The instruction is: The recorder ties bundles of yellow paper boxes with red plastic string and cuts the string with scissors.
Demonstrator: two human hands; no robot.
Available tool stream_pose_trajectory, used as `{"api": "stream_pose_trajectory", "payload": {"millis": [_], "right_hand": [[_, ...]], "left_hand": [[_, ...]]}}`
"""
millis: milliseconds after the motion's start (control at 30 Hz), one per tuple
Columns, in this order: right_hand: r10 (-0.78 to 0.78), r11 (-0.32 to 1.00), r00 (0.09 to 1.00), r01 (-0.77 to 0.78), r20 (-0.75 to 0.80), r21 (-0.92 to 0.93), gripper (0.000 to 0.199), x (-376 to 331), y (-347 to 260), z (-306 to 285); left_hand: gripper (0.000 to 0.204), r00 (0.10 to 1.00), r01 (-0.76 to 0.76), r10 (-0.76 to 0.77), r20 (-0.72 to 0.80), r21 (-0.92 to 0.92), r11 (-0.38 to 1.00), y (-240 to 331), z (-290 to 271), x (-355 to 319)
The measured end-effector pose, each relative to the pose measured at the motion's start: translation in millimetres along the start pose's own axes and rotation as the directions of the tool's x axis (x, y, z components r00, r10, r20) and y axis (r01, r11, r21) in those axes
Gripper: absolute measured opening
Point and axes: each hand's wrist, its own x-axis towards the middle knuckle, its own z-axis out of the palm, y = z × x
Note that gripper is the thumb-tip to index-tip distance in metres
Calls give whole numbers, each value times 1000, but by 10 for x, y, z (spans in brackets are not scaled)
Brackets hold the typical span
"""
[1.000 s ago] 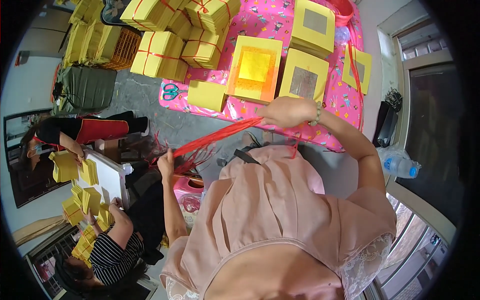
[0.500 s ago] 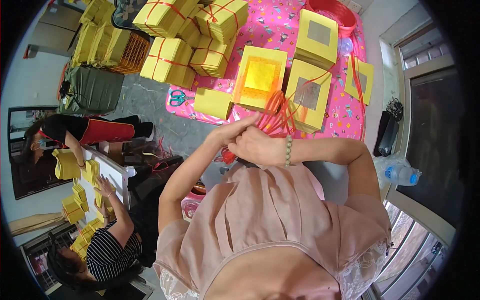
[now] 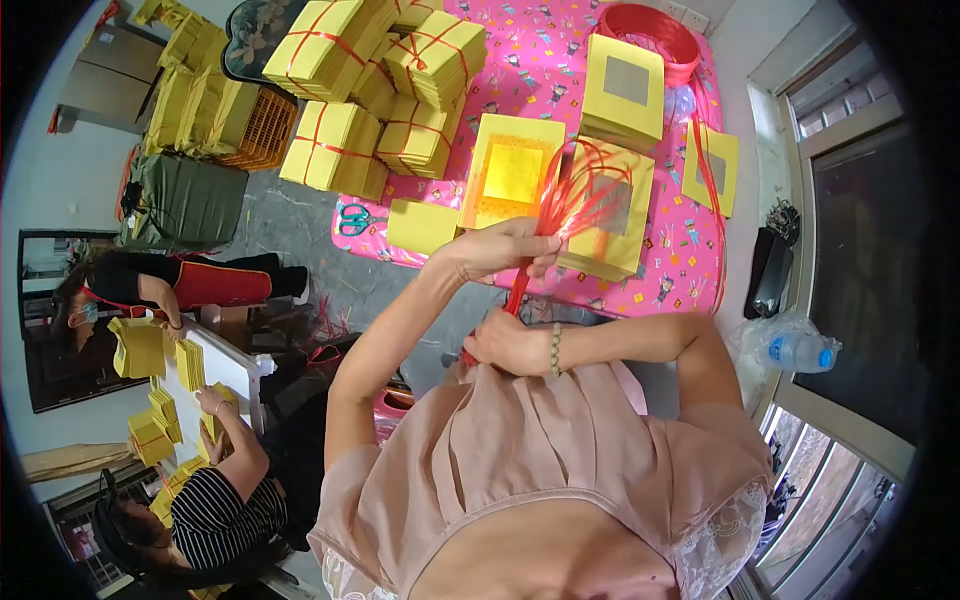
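My left hand (image 3: pixel 505 247) grips a bunch of thin red strings (image 3: pixel 570 205) near its top, where the loose ends fan out over a stack of yellow paper (image 3: pixel 607 215). My right hand (image 3: pixel 512 345) is closed on the lower end of the same bunch, close to my chest. The strings run taut between both hands. In front lies a pink patterned mat (image 3: pixel 560 75) carrying several stacks of yellow paper sheets with gold or silver squares (image 3: pixel 512 170).
Tied yellow paper bundles (image 3: pixel 335 150) are piled at the mat's far left, with scissors (image 3: pixel 352 218) near its edge. A coil of red string (image 3: pixel 650 25) lies at the back. Two other people (image 3: pixel 215 500) handle yellow sheets at the left. A plastic bottle (image 3: pixel 800 352) lies at the right.
My hands have come together with the string bunch: the left moved up to the top of it, the right drew in toward my chest.
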Motion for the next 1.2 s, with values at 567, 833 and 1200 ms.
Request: {"api": "stream_pose_trajectory", "payload": {"millis": [567, 833, 1200], "right_hand": [[-172, 943, 864, 283, -474, 173, 15, -56, 229, -162], [448, 873, 122, -272, -886, 404, 24, -508, 1478, -1036], [608, 734, 467, -25, -642, 678, 18, -193, 1515, -930]], "left_hand": [[18, 782, -317, 328, -530, 115, 942, 407, 32, 62], [18, 719, -356, 396, -571, 186, 916, 400, 93, -119], [20, 366, -373, 690, -624, 581, 723, 357, 45, -79]]}}
